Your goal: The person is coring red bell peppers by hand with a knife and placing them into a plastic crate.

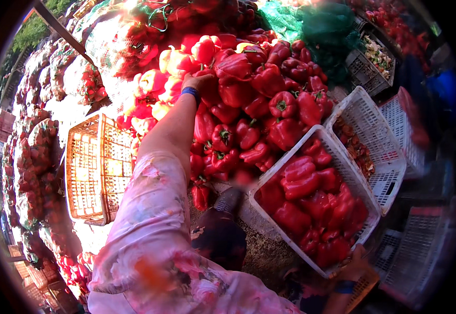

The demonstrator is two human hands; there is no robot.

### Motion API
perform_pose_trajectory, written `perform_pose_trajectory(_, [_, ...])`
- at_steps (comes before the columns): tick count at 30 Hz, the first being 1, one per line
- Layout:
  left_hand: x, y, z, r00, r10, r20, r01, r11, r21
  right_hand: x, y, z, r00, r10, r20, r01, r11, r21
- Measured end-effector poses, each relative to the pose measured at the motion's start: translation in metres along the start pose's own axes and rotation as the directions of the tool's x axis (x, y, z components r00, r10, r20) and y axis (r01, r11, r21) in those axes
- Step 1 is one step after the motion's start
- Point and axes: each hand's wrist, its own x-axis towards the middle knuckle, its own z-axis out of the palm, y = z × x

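Observation:
My left hand (199, 82), with a blue band at the wrist, reaches into a large heap of red bell peppers (283, 104). Its fingers curl over a red bell pepper (211, 94) and are partly hidden among the others. At the lower right, my right hand (352, 266) is by the near corner of a white plastic crate (275, 224). Its fingers are blurred and dim, so their grip does not show. Red bell peppers (301, 178) fill much of that crate.
A second white crate (390, 178) with reddish scraps adjoins the full one. Yellowish crates (102, 167) stand left of the heap. Stuffed mesh sacks (36, 152) line the far left; green netting (327, 31) lies behind. A shoe (229, 200) stands at the heap's front edge.

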Motion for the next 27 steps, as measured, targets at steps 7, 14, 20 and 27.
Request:
perform_pose_trajectory(7, [-0.057,-0.015,-0.007,0.907,0.222,0.357,-0.415,0.345,0.841,-0.026,-0.012,0.047,0.98,-0.187,0.063,0.195,0.965,-0.174])
perform_pose_trajectory(14, [-0.064,-0.038,-0.066,0.845,0.281,0.454,-0.529,0.567,0.632,-0.037,-0.08,0.055,0.86,0.216,0.462,-0.422,0.81,0.407])
perform_pose_trajectory(20, [-0.256,-0.138,-0.026,0.583,0.216,0.783,-0.805,0.023,0.593,-0.065,-0.163,0.067,0.9,0.182,0.397,-0.4,0.708,0.582])
perform_pose_trajectory(27, [-0.398,-0.25,0.002,0.436,-0.226,0.871,-0.796,0.355,0.49,-0.149,-0.204,0.084,0.831,-0.472,0.293,0.35,0.855,0.384])
